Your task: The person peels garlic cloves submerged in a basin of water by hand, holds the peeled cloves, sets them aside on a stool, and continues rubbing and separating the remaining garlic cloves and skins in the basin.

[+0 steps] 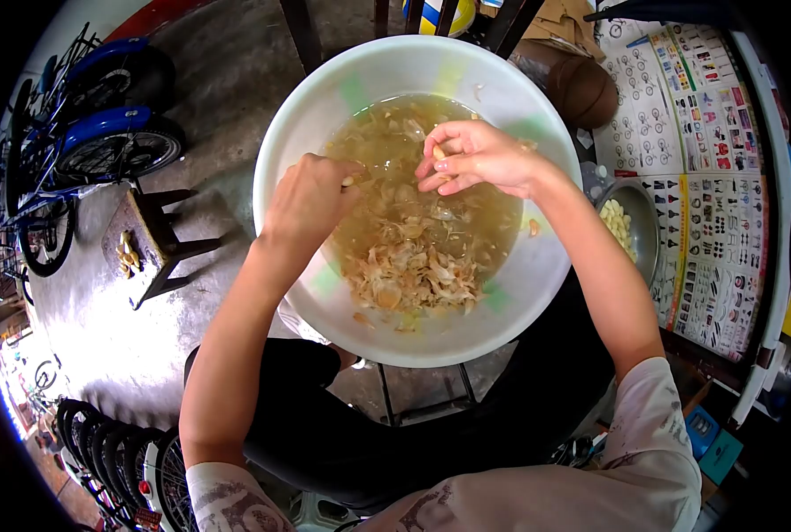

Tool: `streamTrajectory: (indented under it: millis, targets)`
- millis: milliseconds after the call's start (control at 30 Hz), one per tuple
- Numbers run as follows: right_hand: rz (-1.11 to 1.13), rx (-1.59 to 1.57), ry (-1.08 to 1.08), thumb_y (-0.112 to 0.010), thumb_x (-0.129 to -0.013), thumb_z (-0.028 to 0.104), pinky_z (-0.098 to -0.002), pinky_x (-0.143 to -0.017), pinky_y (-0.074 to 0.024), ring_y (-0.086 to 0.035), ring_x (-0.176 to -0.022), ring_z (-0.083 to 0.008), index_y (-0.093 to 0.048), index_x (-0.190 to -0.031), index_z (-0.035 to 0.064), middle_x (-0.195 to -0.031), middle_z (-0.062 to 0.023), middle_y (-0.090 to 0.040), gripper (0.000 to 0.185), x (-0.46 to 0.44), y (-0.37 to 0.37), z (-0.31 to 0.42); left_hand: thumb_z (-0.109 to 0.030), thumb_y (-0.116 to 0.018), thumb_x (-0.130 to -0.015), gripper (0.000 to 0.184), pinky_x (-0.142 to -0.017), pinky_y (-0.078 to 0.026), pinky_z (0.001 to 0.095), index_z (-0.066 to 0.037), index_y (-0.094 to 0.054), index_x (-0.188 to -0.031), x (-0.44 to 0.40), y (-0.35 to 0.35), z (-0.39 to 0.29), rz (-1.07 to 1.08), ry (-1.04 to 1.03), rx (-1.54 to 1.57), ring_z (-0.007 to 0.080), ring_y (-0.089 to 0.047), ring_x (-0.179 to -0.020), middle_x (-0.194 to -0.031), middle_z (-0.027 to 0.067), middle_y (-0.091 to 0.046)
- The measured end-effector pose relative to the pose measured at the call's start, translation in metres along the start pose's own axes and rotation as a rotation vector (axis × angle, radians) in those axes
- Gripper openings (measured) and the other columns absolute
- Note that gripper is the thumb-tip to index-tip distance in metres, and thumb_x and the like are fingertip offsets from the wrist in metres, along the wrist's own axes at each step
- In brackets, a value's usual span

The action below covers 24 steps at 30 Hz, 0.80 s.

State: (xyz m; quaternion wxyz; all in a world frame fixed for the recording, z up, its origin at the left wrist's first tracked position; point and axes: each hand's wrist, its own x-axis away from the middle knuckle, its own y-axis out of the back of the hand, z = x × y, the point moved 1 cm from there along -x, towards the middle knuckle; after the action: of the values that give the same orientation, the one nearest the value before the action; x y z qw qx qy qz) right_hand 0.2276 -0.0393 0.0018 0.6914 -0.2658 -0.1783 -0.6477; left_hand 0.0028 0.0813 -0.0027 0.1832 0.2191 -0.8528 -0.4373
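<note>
A large white basin (293, 142) holds cloudy yellowish water with papery garlic skins (413, 275) floating in it, thickest at the near side. Over the basin's left part, my left hand (314, 197) is closed, with a small pale clove (347, 181) pinched at its fingertips. To the right, my right hand (475, 160) has its fingers curled, a pale clove (439, 152) between thumb and fingers. Both hands are just above the water and apart from each other. Right of the basin, a metal bowl (648, 222) holds peeled cloves (617, 223).
A small wooden stool (138, 230) with something yellowish on it stands on the left. Bicycles (112, 142) are beyond it, and several tyres (103, 452) are at lower left. A printed poster (714, 195) covers the surface at right. A chair back (382, 18) rises behind the basin.
</note>
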Motion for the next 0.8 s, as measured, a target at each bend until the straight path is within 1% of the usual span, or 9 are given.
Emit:
streamTrajectory:
  millis: [233, 300, 367, 400, 500, 533, 600, 733, 800]
  targets:
    - [0.037, 0.009, 0.034, -0.057, -0.094, 0.004, -0.0333, -0.087, -0.0558, -0.067, -0.106, -0.0262, -0.055, -0.109, 0.0039, -0.112, -0.0145, -0.063, 0.015, -0.003, -0.001, -0.005, -0.006, -0.065, -0.078, 0.021, -0.071, -0.053, 0.0414, -0.004, -0.075, -0.096, -0.001, -0.005, 0.002, -0.086, -0.091, -0.038, 0.0375, -0.065, -0.072, -0.079, 0.0225, -0.067]
    - [0.047, 0.032, 0.059, -0.058, -0.093, 0.003, -0.0323, -0.085, -0.0564, -0.068, -0.102, -0.0254, -0.055, -0.110, 0.0025, -0.112, -0.0143, -0.063, 0.017, -0.003, -0.004, -0.002, -0.017, -0.070, -0.083, 0.020, -0.073, -0.053, 0.0449, -0.005, -0.075, -0.098, -0.004, -0.001, -0.001, 0.014, 0.059, -0.021, 0.0397, -0.066, -0.078, -0.082, 0.0249, -0.067]
    - [-0.093, 0.289, -0.058, -0.058, -0.092, 0.000, -0.0304, -0.079, -0.0576, -0.071, -0.092, -0.0231, -0.055, -0.111, -0.0013, -0.106, -0.0134, -0.064, 0.019, -0.002, -0.010, 0.000, -0.017, -0.070, -0.083, 0.018, -0.069, -0.052, 0.0430, -0.004, -0.074, -0.095, -0.005, -0.001, -0.003, -0.008, 0.063, 0.000, 0.0391, -0.064, -0.073, -0.078, 0.0235, -0.066]
    - [-0.088, 0.430, -0.040, -0.058, -0.094, 0.006, -0.0275, -0.072, -0.0579, -0.071, -0.090, -0.0190, -0.058, -0.104, -0.0042, -0.095, -0.0137, -0.069, 0.014, -0.003, -0.009, -0.004, -0.017, -0.071, -0.084, 0.017, -0.065, -0.050, 0.0412, -0.003, -0.074, -0.092, -0.005, -0.001, -0.003, -0.027, 0.068, 0.019, 0.0385, -0.063, -0.068, -0.073, 0.0221, -0.065]
    - [-0.123, 0.600, -0.043, -0.056, -0.096, 0.010, -0.0280, -0.071, -0.0574, -0.071, -0.090, -0.0181, -0.059, -0.103, -0.0044, -0.094, -0.0132, -0.070, 0.016, -0.002, -0.015, 0.000, -0.019, -0.071, -0.085, 0.019, -0.063, -0.049, 0.0423, -0.001, -0.073, -0.092, -0.006, 0.001, -0.007, -0.028, 0.088, 0.021, 0.0396, -0.061, -0.066, -0.070, 0.0226, -0.064]
    - [-0.123, 0.600, -0.044, -0.056, -0.096, 0.010, -0.0280, -0.071, -0.0574, -0.071, -0.090, -0.0181, -0.059, -0.103, -0.0044, -0.094, -0.0132, -0.070, 0.016, -0.003, -0.015, 0.000, -0.019, -0.071, -0.085, 0.019, -0.063, -0.049, 0.0423, -0.001, -0.073, -0.092, -0.006, 0.001, -0.007, -0.027, 0.088, 0.021, 0.0396, -0.061, -0.066, -0.070, 0.0226, -0.064]
    - [-0.151, 0.268, -0.074, -0.052, -0.099, 0.012, -0.0314, -0.076, -0.0560, -0.071, -0.093, -0.0201, -0.058, -0.105, -0.0039, -0.100, -0.0145, -0.070, 0.019, -0.005, -0.015, -0.001, -0.019, -0.069, -0.086, 0.019, -0.063, -0.049, 0.0429, -0.001, -0.072, -0.092, -0.007, 0.001, -0.007, -0.049, 0.078, -0.013, 0.0406, -0.061, -0.065, -0.070, 0.0233, -0.063]
    - [-0.142, 0.343, 0.062, -0.046, -0.102, 0.014, -0.0327, -0.082, -0.0534, -0.070, -0.097, -0.0213, -0.058, -0.106, -0.0025, -0.106, -0.0147, -0.068, 0.020, -0.010, -0.011, -0.011, -0.017, -0.068, -0.086, 0.019, -0.066, -0.050, 0.0431, 0.000, -0.072, -0.093, -0.010, 0.000, -0.005, -0.026, 0.129, -0.016, 0.0408, -0.062, -0.069, -0.074, 0.0232, -0.065]
    - [-0.136, 0.339, 0.140, -0.042, -0.103, 0.017, -0.0318, -0.085, -0.0511, -0.068, -0.104, -0.0224, -0.058, -0.106, -0.0010, -0.110, -0.0149, -0.067, 0.024, -0.012, -0.011, -0.010, -0.015, -0.068, -0.085, 0.018, -0.070, -0.051, 0.0426, 0.000, -0.072, -0.094, -0.009, -0.002, -0.002, -0.064, 0.050, 0.032, 0.0400, -0.064, -0.075, -0.081, 0.0228, -0.067]
